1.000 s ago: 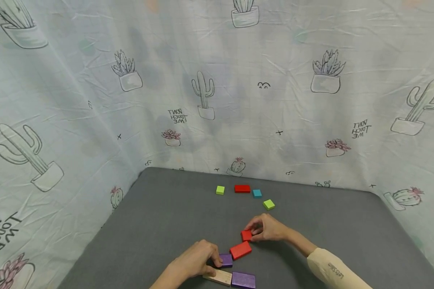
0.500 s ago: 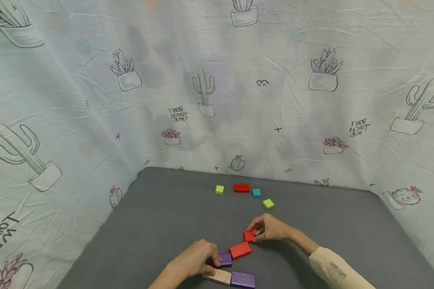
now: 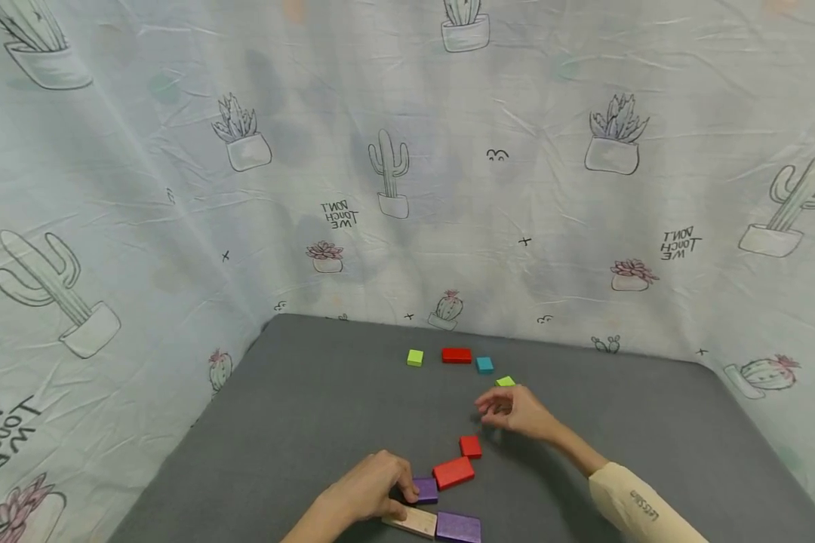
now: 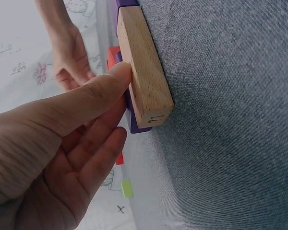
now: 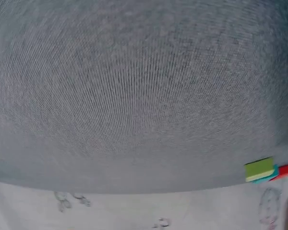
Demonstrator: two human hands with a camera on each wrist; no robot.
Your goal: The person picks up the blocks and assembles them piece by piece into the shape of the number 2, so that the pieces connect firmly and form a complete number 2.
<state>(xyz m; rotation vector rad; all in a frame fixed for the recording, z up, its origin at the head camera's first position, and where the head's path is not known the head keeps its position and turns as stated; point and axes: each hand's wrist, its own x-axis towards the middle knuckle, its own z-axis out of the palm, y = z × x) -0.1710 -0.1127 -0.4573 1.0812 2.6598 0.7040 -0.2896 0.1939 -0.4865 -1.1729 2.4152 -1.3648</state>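
Note:
My left hand (image 3: 370, 486) rests at the near row of blocks, thumb touching the plain wooden block (image 3: 414, 521) and index finger against a small purple block (image 3: 425, 490). In the left wrist view the thumb lies along the upper edge of that wooden block (image 4: 145, 67), partly covering the purple one behind. A longer purple block (image 3: 458, 527) adjoins the wood's right end. Beyond lie a red rectangular block (image 3: 453, 473) and a small red block (image 3: 471, 446), apart from any hand. My right hand (image 3: 519, 411) hovers past them, holding nothing, fingers loosely bent, near a green block (image 3: 505, 382).
Toward the back of the grey table (image 3: 312, 407) lie another green block (image 3: 415, 358), a red block (image 3: 456, 355) and a blue block (image 3: 484, 365). A cactus-printed curtain (image 3: 435, 226) borders the table behind and at the sides.
The right hand has let go of the small red block and moved away toward the back. That block was shifted slightly right beforehand. The left hand stays where it was.

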